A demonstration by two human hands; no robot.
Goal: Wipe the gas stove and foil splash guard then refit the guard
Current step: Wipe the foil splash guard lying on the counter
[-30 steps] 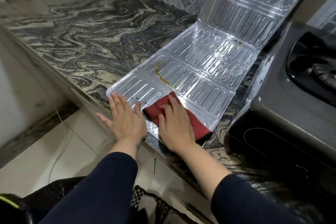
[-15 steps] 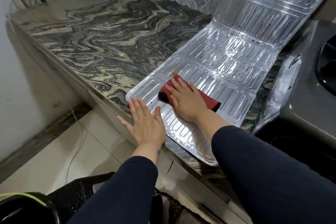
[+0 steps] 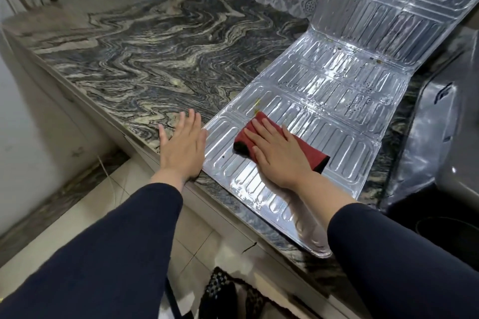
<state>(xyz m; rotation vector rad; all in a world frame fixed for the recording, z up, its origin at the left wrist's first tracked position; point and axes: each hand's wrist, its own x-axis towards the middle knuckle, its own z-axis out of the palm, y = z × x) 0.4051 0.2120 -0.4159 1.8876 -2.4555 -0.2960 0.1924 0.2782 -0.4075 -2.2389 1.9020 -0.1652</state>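
Two hands work at the foil splash guard, which lies flat on the surface; the right hand presses a red cloth on it, fingers straight; the left hand, flat and relaxed, rests at the guard's left edge; I judge firm strokes along the ribs, toward the yellow stain just beyond the cloth, work best.

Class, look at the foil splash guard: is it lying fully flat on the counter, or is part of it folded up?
Partly folded up. The foil splash guard's near panels lie flat on the counter; the far panel rises from a crease.
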